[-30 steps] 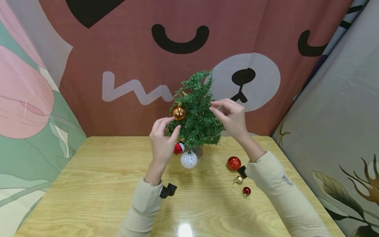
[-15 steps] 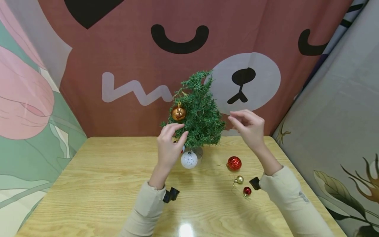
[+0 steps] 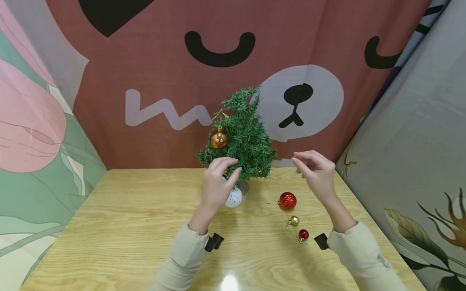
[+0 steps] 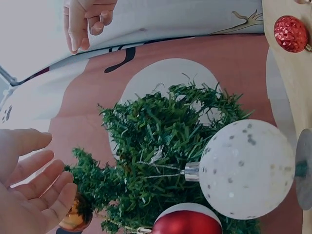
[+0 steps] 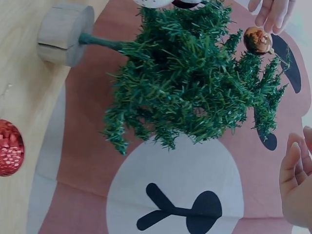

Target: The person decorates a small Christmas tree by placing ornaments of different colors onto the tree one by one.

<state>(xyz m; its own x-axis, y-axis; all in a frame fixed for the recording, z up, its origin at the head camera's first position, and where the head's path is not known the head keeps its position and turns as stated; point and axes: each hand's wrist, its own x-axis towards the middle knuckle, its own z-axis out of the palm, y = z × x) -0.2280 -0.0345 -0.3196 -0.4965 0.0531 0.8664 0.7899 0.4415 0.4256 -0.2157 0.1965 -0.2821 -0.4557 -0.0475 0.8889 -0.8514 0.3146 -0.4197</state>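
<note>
Standing upright on the table (image 3: 120, 230), the green tree (image 3: 249, 139) lies nearer your left hand (image 3: 217, 188) than your right.
Empty, your left hand has thumb and fingers parted before the lower branches, partly covering the white ball (image 3: 234, 198); the copper ball (image 3: 219, 140) hangs above it. Your right hand (image 3: 318, 176), off to the tree's right, grips nothing visible, fingers loosely curled; the large red ball (image 3: 287, 201), small gold ball (image 3: 294, 220) and small red ball (image 3: 303, 234) lie nearer it.

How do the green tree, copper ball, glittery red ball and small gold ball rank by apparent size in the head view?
1. Green tree
2. Copper ball and glittery red ball, too alike to rank
3. Small gold ball
</note>
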